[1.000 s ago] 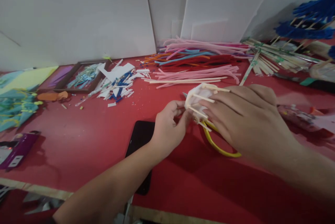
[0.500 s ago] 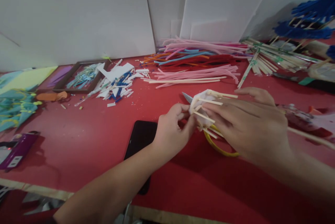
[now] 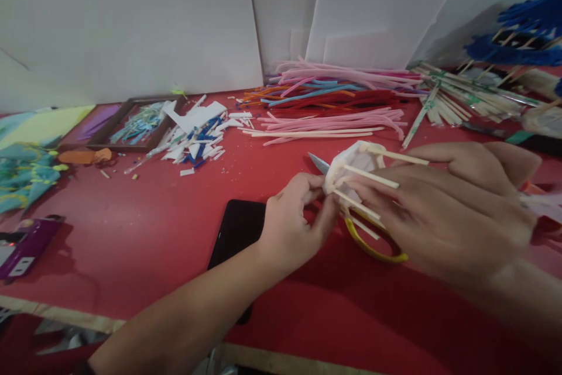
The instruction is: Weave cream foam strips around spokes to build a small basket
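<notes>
A small white paper piece with thin wooden sticks [image 3: 356, 165] is held between both hands above the red table [image 3: 144, 229]. My left hand [image 3: 293, 224] pinches its left edge with thumb and fingers. My right hand [image 3: 456, 205] grips it from the right, with the sticks lying across my fingers. Yellow-handled scissors [image 3: 373, 246] lie on the table directly under the hands, their blade tip showing left of the paper piece. A black phone [image 3: 239, 229] lies beside my left wrist.
Pink, red and blue pipe cleaners [image 3: 333, 100] are heaped at the back. White and blue paper scraps [image 3: 197, 138] and a brown frame [image 3: 127, 126] lie back left. A purple object [image 3: 26, 243] sits at the left edge, wooden sticks [image 3: 456, 97] and blue fluff [image 3: 522, 30] at right.
Both hands with the paper-and-stick piece have shifted slightly right and up. My right hand's fingers have spread more along the sticks.
</notes>
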Motion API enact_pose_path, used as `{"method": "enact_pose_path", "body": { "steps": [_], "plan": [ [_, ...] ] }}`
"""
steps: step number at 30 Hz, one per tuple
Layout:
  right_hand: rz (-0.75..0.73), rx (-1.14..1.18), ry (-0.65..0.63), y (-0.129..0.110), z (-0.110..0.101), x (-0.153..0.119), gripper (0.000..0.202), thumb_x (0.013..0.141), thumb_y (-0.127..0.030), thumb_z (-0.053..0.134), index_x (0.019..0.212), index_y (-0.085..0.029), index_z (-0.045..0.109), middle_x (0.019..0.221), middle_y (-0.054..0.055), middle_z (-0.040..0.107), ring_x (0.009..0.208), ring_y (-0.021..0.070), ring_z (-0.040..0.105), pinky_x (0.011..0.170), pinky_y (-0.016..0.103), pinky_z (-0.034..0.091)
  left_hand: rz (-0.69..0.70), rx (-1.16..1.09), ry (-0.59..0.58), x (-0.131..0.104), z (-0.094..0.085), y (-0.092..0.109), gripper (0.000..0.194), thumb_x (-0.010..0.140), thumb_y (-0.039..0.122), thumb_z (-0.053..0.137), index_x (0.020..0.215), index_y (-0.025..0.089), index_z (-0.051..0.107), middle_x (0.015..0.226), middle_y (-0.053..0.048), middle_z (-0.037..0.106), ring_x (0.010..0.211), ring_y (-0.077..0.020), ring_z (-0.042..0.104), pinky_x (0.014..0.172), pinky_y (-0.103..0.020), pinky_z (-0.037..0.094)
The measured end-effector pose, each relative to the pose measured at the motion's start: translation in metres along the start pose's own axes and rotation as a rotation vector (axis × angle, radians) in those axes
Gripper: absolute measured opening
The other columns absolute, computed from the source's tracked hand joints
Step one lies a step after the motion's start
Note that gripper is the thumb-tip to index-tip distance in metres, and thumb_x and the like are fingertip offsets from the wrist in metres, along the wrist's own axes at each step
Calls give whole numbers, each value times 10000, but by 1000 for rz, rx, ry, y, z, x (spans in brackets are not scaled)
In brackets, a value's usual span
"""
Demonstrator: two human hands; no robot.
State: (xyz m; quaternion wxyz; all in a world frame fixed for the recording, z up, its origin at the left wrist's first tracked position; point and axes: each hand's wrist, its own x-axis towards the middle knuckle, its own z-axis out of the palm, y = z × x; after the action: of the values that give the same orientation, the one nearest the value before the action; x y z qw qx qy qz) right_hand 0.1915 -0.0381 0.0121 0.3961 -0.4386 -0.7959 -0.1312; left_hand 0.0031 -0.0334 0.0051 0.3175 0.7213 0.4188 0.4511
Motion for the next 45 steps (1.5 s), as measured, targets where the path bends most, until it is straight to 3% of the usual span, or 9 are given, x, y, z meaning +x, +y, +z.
{"method": "enact_pose_path", "body": {
  "steps": [4, 8, 12, 18, 23, 28, 35, 39, 45],
  "plan": [
    [-69, -100, 121, -4, -3, 10, 123, 848, -153, 734, 872, -273, 718, 739, 2, 760, 788, 264, 687, 718, 427, 485, -36, -61, -28, 0, 3, -2, 88, 911, 211, 620, 887, 231, 538, 920, -30, 825, 838, -159, 795, 691, -209, 608],
    [-84, -89, 74, -8, -5, 12, 126, 868, -135, 707, 830, -255, 705, 753, 14, 770, 811, 268, 718, 720, 422, 493, -51, -90, -28, -1, 4, -6, 83, 907, 220, 626, 966, 212, 568, 964, -62, 823, 840, -171, 796, 674, -209, 615],
    [-140, -95, -8, -7, -6, 12, 126, 906, -131, 662, 825, -219, 702, 806, 30, 786, 815, 250, 750, 759, 416, 505, -6, -45, -6, 0, 4, -10, 300, 916, 222, 606, 1210, 177, 564, 975, -76, 820, 735, -162, 787, 564, -194, 592],
    [-141, -128, -16, -6, -7, 9, 124, 912, -140, 656, 866, -243, 706, 841, 0, 792, 978, 304, 738, 859, 467, 511, 67, -44, -27, 1, 3, -11, 248, 946, 216, 564, 1187, 181, 607, 1035, -85, 809, 918, -174, 788, 761, -227, 633],
    [-122, -122, -33, -3, -5, 6, 180, 909, -198, 672, 740, -257, 665, 810, 3, 780, 988, 314, 728, 790, 460, 520, 70, -63, -26, 0, 2, -10, 239, 931, 196, 587, 1169, 185, 600, 1029, -88, 812, 952, -200, 787, 761, -244, 641],
    [-271, -14, 16, 4, -5, 10, 118, 865, -184, 716, 938, -275, 698, 881, 8, 789, 945, 303, 714, 755, 457, 553, 3, -115, -25, 1, 1, -9, 229, 917, 199, 611, 1146, 184, 598, 997, -79, 818, 884, -196, 796, 722, -238, 642],
    [-135, -41, 10, -6, -6, 7, 168, 863, -131, 705, 939, -276, 743, 839, 14, 789, 879, 295, 729, 790, 499, 523, 35, -73, -26, 1, 0, -6, 231, 916, 208, 606, 1146, 193, 614, 1035, -87, 813, 942, -217, 790, 747, -268, 650],
    [-168, -68, 60, -7, -9, 8, 193, 860, -94, 693, 832, -281, 732, 820, 5, 794, 816, 284, 757, 859, 509, 503, 74, -35, -22, -1, 1, -5, 227, 910, 178, 588, 1136, 186, 610, 1049, -89, 808, 907, -186, 790, 782, -251, 640],
    [-47, -74, 36, -4, -7, 8, 136, 932, -185, 644, 863, -277, 717, 827, 12, 793, 846, 278, 750, 833, 498, 501, 69, 16, -84, -3, 3, -9, 231, 925, 195, 565, 1155, 183, 590, 1020, -83, 810, 875, -167, 788, 777, -229, 632]
  ]
}}
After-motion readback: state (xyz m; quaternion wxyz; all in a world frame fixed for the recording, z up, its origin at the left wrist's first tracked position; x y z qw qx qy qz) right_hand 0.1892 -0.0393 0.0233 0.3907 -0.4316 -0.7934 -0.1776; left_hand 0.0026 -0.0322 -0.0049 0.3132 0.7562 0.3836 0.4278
